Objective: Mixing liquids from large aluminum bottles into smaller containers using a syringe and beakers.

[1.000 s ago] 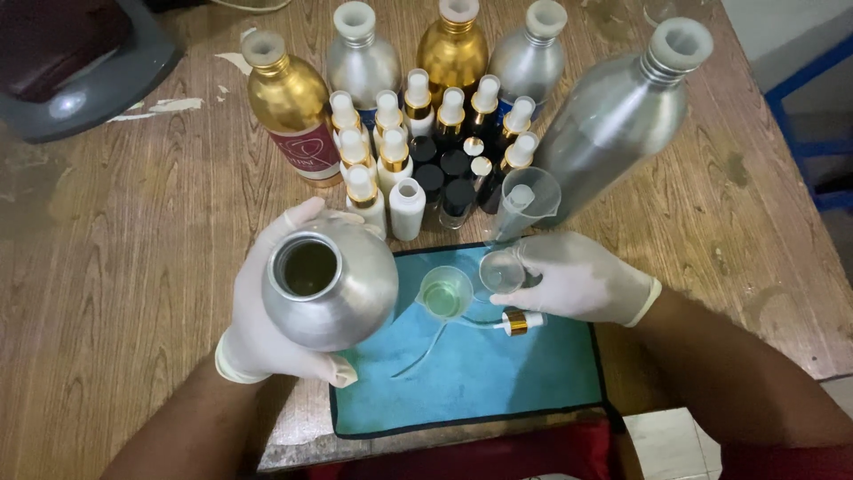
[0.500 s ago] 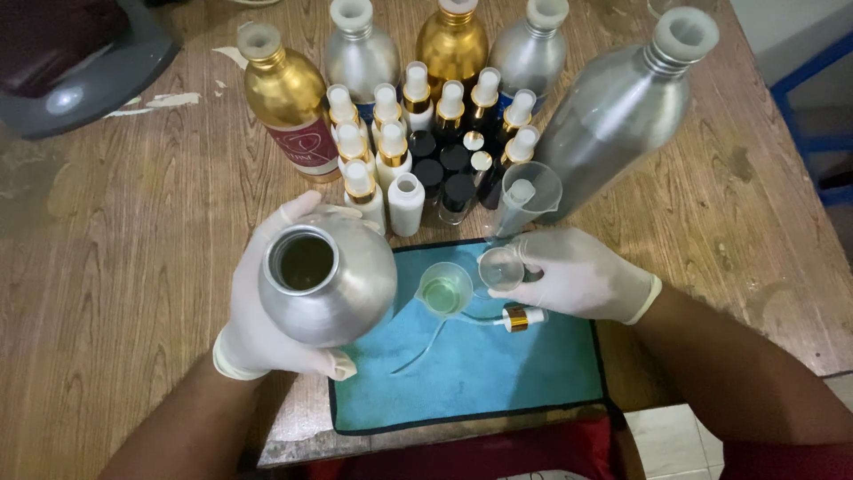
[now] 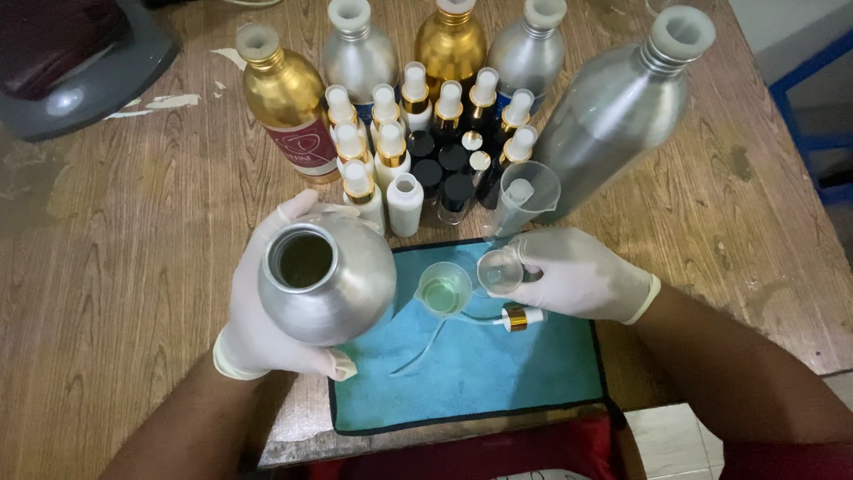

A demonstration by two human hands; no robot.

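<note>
My left hand (image 3: 267, 311), in a white glove, grips an open silver metal bottle (image 3: 327, 277) held over the left edge of a blue cloth (image 3: 480, 373); its mouth faces up toward me. My right hand (image 3: 577, 274), also gloved, holds a small clear cup (image 3: 499, 271) on the cloth. A small clear beaker with greenish liquid (image 3: 442, 290) stands between the bottle and the cup. A gold-collared spray pump with its thin tube (image 3: 515, 317) lies on the cloth just below my right hand.
Behind the cloth stand several small spray bottles (image 3: 418, 133), a clear measuring cup (image 3: 526, 197), two gold bottles (image 3: 286, 98) and several silver bottles (image 3: 622, 107) on the wooden table (image 3: 115, 267). A dark grey object (image 3: 71, 62) sits at the top left.
The open silver bottle in my left hand has tipped slightly more toward the beaker. My right hand stays on the small clear cup.
</note>
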